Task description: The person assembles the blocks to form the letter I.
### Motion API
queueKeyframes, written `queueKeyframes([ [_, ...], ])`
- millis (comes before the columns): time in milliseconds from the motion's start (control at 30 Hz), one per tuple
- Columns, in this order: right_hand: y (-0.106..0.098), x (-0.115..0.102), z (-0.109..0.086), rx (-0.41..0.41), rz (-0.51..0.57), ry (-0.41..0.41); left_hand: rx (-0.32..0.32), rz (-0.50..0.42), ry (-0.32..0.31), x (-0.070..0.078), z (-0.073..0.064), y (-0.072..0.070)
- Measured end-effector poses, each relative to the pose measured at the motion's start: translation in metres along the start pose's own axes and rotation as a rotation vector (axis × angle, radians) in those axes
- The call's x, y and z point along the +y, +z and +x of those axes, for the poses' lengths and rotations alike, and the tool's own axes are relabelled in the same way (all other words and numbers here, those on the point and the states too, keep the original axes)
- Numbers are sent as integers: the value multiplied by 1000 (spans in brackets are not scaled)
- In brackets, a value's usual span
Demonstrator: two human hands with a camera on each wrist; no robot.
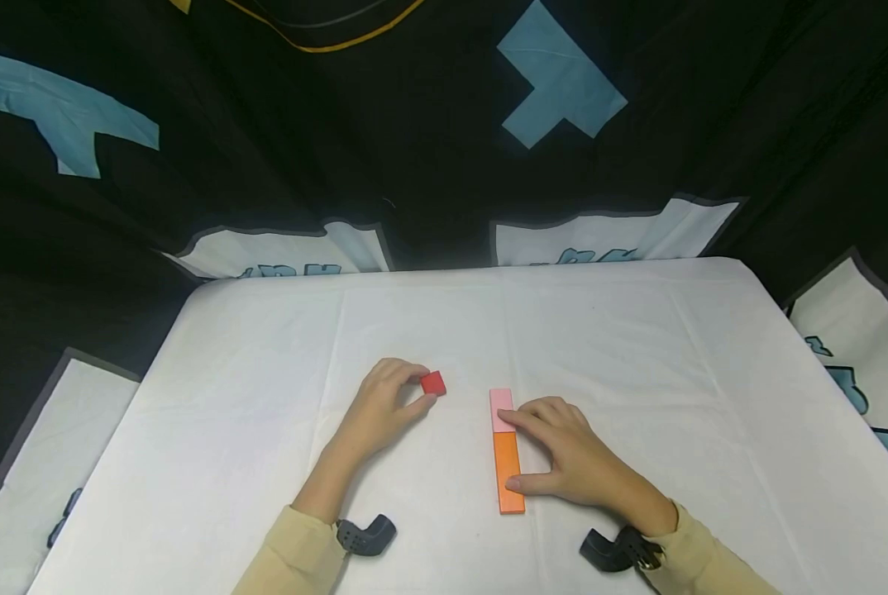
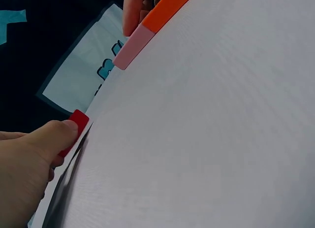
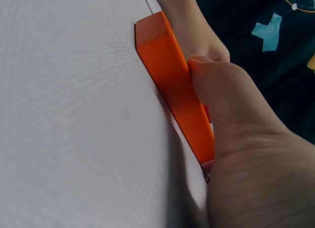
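Near the middle of the table, my left hand (image 1: 384, 409) pinches a small red block (image 1: 433, 383) between thumb and fingers. The left wrist view shows the thumb pressed on the red block (image 2: 78, 119), with a dark shadow below it on the cloth. To the right, a pink block (image 1: 501, 411) and a longer orange block (image 1: 508, 473) lie end to end in one straight row, pink at the far end. My right hand (image 1: 574, 454) rests against the row from its right side, index finger at the pink block and thumb at the orange block (image 3: 172, 80), spread apart.
A white cloth (image 1: 623, 347) covers the table. Black curtains (image 1: 429, 149) with light blue patches hang behind it. Each wrist wears a black curved device, the left device (image 1: 367, 535) and the right device (image 1: 611, 549), close over the cloth.
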State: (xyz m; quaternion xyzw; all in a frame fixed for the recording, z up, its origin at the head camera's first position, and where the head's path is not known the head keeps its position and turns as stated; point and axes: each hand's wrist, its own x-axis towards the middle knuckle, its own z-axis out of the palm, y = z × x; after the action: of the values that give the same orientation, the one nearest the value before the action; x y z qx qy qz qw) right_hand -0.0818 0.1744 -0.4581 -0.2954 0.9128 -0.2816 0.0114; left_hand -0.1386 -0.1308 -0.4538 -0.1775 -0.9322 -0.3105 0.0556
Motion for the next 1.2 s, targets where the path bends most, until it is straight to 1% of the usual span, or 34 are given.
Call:
queueKeyframes([
  [167,0,0,0,5,-3,-5,28,-12,37,2,4,0],
  [267,0,-1,0,6,-2,-3,34,-21,51,4,8,0],
  [467,-1,-1,0,0,3,5,8,-22,55,12,20,5],
  [633,0,0,0,6,3,-6,18,-23,99,20,32,9],
  [767,-1,0,0,15,1,-15,12,-26,123,26,39,12],
  [1000,-2,-1,0,14,4,-13,-18,-24,136,33,48,18],
  [1200,-1,1,-1,17,-1,-14,-43,11,141,35,54,26],
])
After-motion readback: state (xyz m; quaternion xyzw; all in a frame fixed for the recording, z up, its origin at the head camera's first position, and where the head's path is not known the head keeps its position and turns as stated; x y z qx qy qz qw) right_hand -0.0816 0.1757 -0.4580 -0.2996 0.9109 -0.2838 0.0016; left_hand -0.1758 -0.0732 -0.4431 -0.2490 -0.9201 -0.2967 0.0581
